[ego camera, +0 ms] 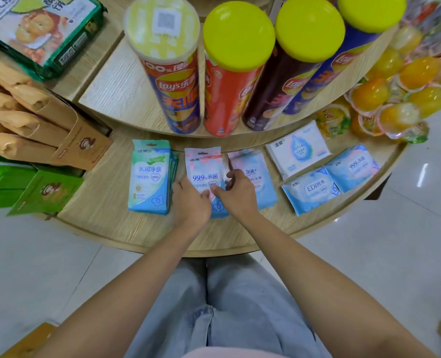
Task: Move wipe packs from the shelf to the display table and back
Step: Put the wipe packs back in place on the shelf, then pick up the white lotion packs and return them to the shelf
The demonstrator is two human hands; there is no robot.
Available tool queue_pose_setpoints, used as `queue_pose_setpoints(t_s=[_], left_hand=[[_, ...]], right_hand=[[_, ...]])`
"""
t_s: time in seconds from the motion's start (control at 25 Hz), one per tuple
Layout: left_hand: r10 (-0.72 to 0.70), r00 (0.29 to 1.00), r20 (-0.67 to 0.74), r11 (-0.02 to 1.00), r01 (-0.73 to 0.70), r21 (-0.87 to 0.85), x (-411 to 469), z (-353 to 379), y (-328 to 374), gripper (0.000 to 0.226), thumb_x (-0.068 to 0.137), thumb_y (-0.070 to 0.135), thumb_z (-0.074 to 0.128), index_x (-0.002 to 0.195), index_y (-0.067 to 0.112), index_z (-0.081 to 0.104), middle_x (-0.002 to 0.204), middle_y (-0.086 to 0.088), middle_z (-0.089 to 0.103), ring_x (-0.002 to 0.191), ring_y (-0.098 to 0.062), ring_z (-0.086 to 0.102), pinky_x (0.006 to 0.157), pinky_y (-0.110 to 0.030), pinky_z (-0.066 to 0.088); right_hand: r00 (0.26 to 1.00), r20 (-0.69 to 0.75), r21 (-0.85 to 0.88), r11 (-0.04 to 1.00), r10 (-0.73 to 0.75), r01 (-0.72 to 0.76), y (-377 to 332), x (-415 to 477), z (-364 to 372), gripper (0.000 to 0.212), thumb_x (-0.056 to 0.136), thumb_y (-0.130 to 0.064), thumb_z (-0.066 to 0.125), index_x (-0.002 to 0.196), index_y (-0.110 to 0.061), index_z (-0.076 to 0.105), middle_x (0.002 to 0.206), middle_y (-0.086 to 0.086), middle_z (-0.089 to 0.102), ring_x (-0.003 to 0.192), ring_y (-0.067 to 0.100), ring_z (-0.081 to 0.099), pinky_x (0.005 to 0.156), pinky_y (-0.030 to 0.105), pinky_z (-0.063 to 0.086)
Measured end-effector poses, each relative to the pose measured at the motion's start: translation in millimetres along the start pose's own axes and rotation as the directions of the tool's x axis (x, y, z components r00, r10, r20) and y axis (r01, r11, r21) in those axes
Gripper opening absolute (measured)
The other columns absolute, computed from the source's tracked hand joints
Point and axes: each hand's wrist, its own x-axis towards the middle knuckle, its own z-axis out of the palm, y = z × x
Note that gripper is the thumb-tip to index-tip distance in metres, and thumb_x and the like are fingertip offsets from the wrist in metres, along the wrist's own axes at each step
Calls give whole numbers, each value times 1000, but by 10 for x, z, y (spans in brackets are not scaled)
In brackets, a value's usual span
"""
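Note:
Both hands meet on a pink-and-blue wipe pack (pixel 204 168) marked 99.9% that lies on the round wooden display table (pixel 105 202). My left hand (pixel 190 200) grips its lower left side. My right hand (pixel 236 193) pinches its lower right edge with the thumb on top. Left of it stands a stack of green-and-blue wipe packs (pixel 149 177). A pink-blue pack (pixel 257 174) lies under and beside my right hand. Further right are a white tissue pack (pixel 298 149) and two blue wipe packs (pixel 311 189) (pixel 352 167).
Several Lay's chip tubes (pixel 174 81) stand on the raised upper tier behind the wipes. Brown snack boxes (pixel 41 125) and green boxes (pixel 43 192) crowd the left. Orange jelly cups (pixel 398 99) pile at the right. Grey tiled floor surrounds the table.

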Motion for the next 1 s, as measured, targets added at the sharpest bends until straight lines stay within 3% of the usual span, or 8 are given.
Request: queue_pose_setpoints(t_s=[0.2,0.32,0.4,0.48,0.56,0.72,0.84,1.0], left_hand=[[344,927,-145,933,-321,162,-208,-201,34,61,78,7,62,135,6,39,134,-15,44,122,-33,41,97,-43,39],[567,819,-90,822,-570,-13,-448,-161,225,44,80,1,54,124,3,51,125,-14,53,114,-28,47,99,-26,31],[624,780,48,777,-612,-144,-557,-17,481,38,83,2,51,121,5,54,119,-10,55,105,-17,49,94,-20,34],[542,815,206,837,-504,-213,-587,193,787,38,86,3,53,124,7,51,122,-8,55,100,-12,50,86,-15,35],[353,883,309,930,-296,-216,-504,435,1089,40,86,5,55,126,6,50,125,-11,56,106,-19,55,88,-19,35],[52,946,319,995,-21,-99,-154,1005,1563,34,80,11,58,112,3,55,117,-15,62,108,-32,57,86,-34,44],[-140,951,275,973,184,-143,61,1430,1693,48,74,14,62,119,2,53,120,-15,61,109,-33,59,83,-33,48],[-326,917,229,848,391,-357,255,1766,1709,72,61,26,69,126,3,47,123,-13,60,108,-31,60,86,-37,53]], right_hand=[[998,-58,175,984,-6,16,27,-139,-465,27,82,-18,68,106,-8,59,86,2,57,77,15,54,78,28,45],[976,-219,253,966,15,42,191,-229,-1008,21,84,-9,62,105,-8,62,83,1,61,79,14,57,75,21,45],[948,-315,252,967,44,39,302,-176,-1427,21,85,-9,60,106,-9,62,81,-2,60,81,13,56,75,21,45],[931,-359,250,968,71,23,406,-16,-1839,23,86,-11,59,109,-9,61,86,0,60,84,14,56,75,23,44],[940,-332,209,978,78,-7,513,235,-2185,27,87,-12,59,113,-7,60,92,2,59,85,14,55,76,25,41],[993,-90,44,996,78,-74,682,988,-2506,33,86,-12,61,116,0,57,90,8,55,75,18,51,66,29,41],[991,105,-82,994,84,-76,761,1457,-2507,40,85,-18,63,119,-1,54,91,8,53,85,21,51,70,30,40],[952,266,-83,988,150,-132,852,1799,-2350,36,84,-18,66,112,-7,47,95,6,60,94,28,61,66,29,46]])
